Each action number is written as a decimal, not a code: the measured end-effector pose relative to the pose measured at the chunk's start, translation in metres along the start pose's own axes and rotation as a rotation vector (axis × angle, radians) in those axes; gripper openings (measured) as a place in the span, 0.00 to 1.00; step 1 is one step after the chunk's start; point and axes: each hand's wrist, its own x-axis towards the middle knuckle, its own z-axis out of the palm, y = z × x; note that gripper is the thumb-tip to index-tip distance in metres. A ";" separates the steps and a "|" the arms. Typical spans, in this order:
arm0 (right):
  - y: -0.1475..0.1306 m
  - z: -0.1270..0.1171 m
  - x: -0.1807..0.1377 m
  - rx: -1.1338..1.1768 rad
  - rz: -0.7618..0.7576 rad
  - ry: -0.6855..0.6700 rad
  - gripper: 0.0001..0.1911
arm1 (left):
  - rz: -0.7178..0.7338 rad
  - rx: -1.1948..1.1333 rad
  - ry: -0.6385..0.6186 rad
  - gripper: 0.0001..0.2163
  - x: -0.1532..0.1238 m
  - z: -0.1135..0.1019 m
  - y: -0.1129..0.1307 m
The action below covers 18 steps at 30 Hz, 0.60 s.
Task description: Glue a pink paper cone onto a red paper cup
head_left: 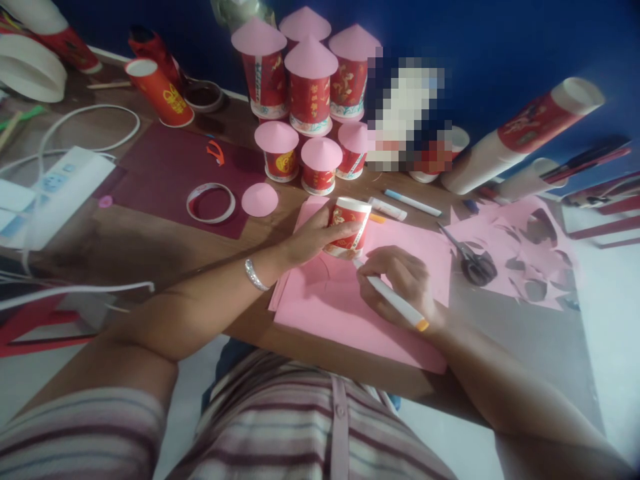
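My left hand [314,235] grips a red and white paper cup [349,227] standing mouth down on a pink paper sheet [345,313]. My right hand [400,280] holds a white marker pen [395,301] with an orange end, its tip at the cup's lower rim. A curved pen line shows on the pink sheet just left of the cup. A silver bracelet [256,275] sits on my left wrist.
Several red cups with pink cone lids [310,87] stand behind. A loose pink cone [259,199] and a tape ring [211,202] lie on a dark red sheet [165,173]. Scissors [470,260] rest on pink scraps [525,247] at right. A power strip [55,193] lies at left.
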 end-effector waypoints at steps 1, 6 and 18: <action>0.000 0.000 0.000 0.002 0.002 -0.001 0.12 | 0.006 0.000 -0.001 0.27 0.000 0.000 0.000; -0.001 0.000 0.000 0.013 -0.005 -0.008 0.12 | 0.026 0.002 -0.012 0.26 0.000 0.000 0.000; -0.004 -0.002 0.004 0.056 -0.042 0.009 0.12 | 0.080 0.031 0.025 0.24 0.004 -0.004 -0.006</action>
